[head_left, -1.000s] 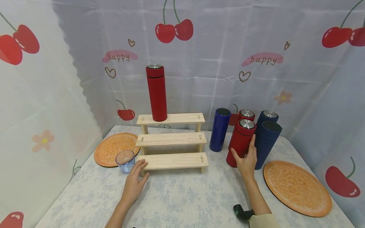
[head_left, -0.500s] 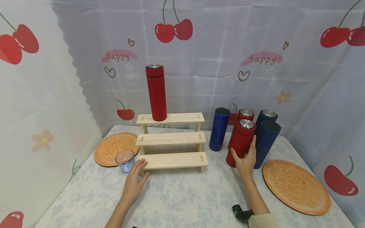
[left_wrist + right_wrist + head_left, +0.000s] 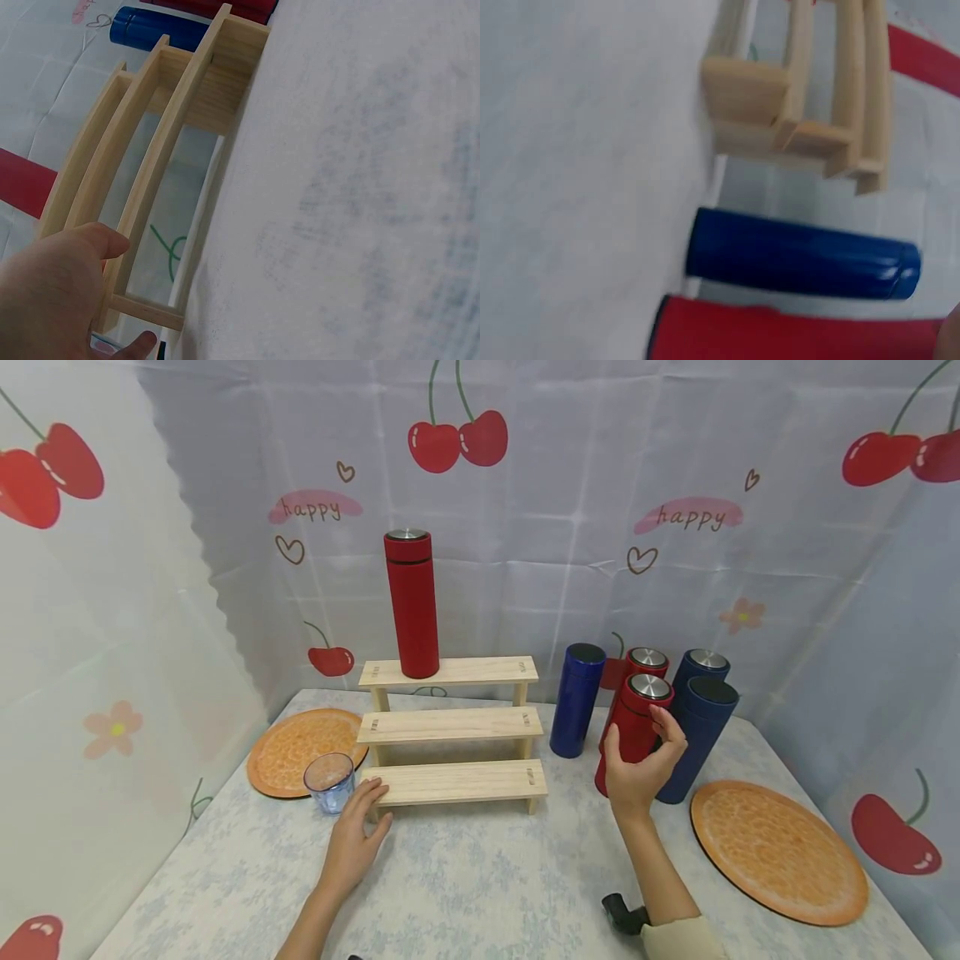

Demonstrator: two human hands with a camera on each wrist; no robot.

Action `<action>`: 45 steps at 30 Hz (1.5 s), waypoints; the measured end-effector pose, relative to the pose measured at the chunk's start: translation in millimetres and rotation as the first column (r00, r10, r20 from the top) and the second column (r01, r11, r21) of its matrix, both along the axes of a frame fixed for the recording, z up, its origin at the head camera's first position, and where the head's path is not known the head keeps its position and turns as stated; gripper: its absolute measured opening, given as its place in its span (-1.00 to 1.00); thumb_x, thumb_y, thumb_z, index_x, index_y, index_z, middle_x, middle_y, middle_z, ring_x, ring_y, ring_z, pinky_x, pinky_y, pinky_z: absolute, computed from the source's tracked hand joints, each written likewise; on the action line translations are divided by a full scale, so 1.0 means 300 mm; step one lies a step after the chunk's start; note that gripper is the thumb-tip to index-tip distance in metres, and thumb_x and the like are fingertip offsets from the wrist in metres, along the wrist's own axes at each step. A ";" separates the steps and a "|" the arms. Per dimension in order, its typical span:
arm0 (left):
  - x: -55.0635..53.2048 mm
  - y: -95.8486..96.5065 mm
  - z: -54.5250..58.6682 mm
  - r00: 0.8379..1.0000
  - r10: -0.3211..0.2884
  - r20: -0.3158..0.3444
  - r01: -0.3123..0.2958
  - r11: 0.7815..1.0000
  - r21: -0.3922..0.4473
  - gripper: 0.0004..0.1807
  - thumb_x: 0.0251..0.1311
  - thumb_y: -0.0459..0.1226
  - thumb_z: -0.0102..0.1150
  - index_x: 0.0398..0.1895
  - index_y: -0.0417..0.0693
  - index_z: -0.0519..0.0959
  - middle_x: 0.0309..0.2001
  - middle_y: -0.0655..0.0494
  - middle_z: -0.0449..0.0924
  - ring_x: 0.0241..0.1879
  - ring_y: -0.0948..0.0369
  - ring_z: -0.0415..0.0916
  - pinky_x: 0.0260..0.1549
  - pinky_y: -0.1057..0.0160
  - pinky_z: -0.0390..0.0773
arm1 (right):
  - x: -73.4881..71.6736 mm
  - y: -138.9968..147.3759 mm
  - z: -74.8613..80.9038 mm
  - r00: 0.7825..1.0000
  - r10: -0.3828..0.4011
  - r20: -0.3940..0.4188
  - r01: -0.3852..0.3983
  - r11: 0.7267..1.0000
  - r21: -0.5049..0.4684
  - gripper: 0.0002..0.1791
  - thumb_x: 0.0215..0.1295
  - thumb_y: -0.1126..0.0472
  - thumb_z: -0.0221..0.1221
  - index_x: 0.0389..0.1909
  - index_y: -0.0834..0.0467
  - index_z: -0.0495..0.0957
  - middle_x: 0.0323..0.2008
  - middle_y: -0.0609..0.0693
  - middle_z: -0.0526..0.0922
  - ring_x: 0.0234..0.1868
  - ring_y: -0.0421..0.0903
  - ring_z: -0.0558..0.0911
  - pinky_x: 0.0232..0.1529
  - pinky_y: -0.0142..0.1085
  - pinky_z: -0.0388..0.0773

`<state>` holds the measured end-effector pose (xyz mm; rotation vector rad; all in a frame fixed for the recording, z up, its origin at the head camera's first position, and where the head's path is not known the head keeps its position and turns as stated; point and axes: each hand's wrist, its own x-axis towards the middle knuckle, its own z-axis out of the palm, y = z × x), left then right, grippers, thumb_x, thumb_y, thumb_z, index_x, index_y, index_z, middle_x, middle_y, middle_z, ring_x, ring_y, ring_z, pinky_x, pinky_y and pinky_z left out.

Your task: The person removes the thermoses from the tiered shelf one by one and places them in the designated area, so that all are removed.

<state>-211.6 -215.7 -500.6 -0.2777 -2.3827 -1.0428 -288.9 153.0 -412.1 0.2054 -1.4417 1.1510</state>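
Note:
My left hand [image 3: 357,837] rests its fingers on the left end of the lowest board of a three-step wooden shelf [image 3: 452,783], thumb apart below. In the left wrist view a finger lies against that board [image 3: 166,150]. My right hand [image 3: 643,768] is at the front red thermos [image 3: 632,727], thumb on its left and loosely bent fingers on its right, just under the steel lid. In the right wrist view a fingertip [image 3: 950,337] shows near that thermos's upper end. Another red thermos [image 3: 648,660] stands partly hidden behind it. A red thermos [image 3: 412,610] stands on the top board.
A blue thermos [image 3: 577,702] stands left of the red pair, and two dark blue ones, the nearer [image 3: 701,735] at their right. Orange round mats lie at left [image 3: 281,760] and right [image 3: 780,852]. A clear blue glass [image 3: 330,785] stands beside my left hand.
My right hand has come off the lower body of the front red thermos, moving up and slightly nearer, with its fingers more bent. My left hand and the shelf stay put.

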 end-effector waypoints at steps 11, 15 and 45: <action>-0.004 0.004 0.000 1.000 -0.002 -0.001 0.002 1.000 -0.003 -0.51 0.09 -0.41 0.25 0.14 -0.21 0.43 0.25 -0.12 0.29 0.29 -0.05 0.11 0.09 -0.16 0.29 | -0.070 -0.231 0.027 0.961 0.266 0.080 -0.277 0.940 0.199 -0.46 -0.01 0.44 0.29 0.03 0.37 0.34 -0.07 0.21 0.50 -0.01 0.06 0.43 -0.03 -0.15 0.32; 0.000 -0.001 -0.001 1.000 0.000 -0.009 -0.001 1.000 -0.011 -0.51 0.08 -0.41 0.26 0.13 -0.22 0.44 0.24 -0.13 0.30 0.29 -0.05 0.13 0.08 -0.16 0.31 | -0.111 -0.321 0.005 0.934 0.310 0.177 -0.347 0.904 0.248 -0.43 0.03 0.33 0.30 0.08 0.36 0.32 0.01 0.21 0.46 0.03 0.05 0.41 0.01 -0.09 0.35; 0.000 -0.004 0.001 1.000 0.003 0.010 -0.003 1.000 -0.028 -0.50 0.09 -0.40 0.25 0.14 -0.24 0.42 0.25 -0.12 0.29 0.29 -0.10 0.10 0.08 -0.21 0.27 | -0.396 -0.606 0.503 0.847 0.423 0.323 -0.508 0.822 0.256 0.10 0.02 0.06 0.36 0.45 0.07 -0.18 0.35 0.01 0.13 0.25 -0.16 0.27 0.15 -0.30 0.35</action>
